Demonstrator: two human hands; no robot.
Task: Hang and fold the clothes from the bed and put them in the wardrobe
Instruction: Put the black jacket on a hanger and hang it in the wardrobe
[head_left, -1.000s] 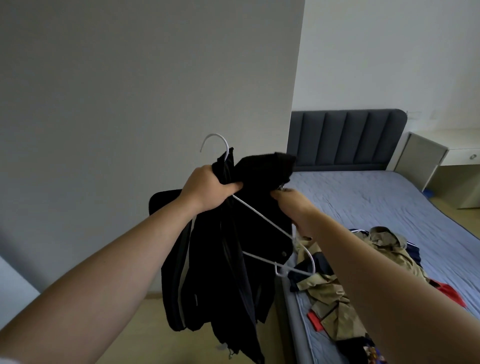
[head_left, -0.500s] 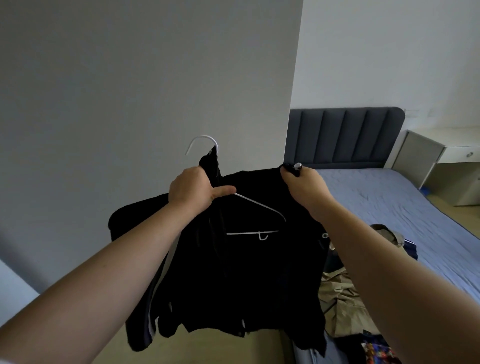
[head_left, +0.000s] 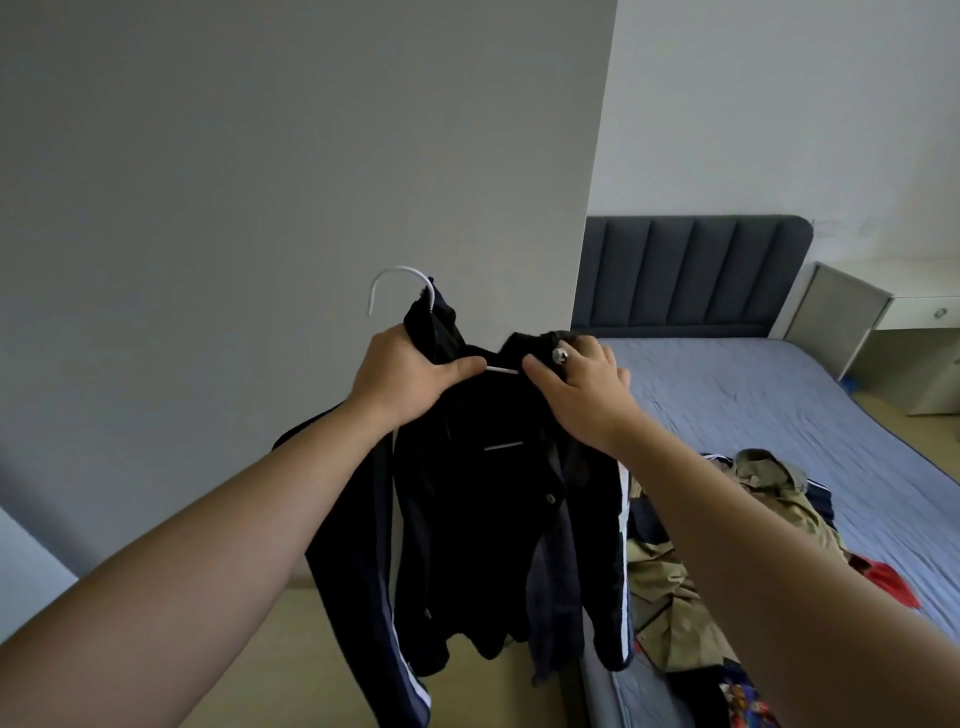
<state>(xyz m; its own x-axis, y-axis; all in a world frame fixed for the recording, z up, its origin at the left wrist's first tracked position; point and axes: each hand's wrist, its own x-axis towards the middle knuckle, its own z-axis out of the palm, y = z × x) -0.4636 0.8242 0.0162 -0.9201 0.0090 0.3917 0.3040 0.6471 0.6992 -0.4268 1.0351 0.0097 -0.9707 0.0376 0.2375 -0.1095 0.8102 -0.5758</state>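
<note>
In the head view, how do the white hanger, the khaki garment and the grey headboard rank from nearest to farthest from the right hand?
1. white hanger, just left of the right hand.
2. khaki garment, on the bed below it.
3. grey headboard, at the bed's far end.

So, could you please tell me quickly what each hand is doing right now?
Left hand: closed, gripping the black jacket together with the white hanger at its neck.
Right hand: closed, gripping the black jacket's top edge.

Black jacket (head_left: 493, 519) draped on white hanger (head_left: 400, 280), clothes pile (head_left: 727, 545) on bed (head_left: 753, 395)
</note>
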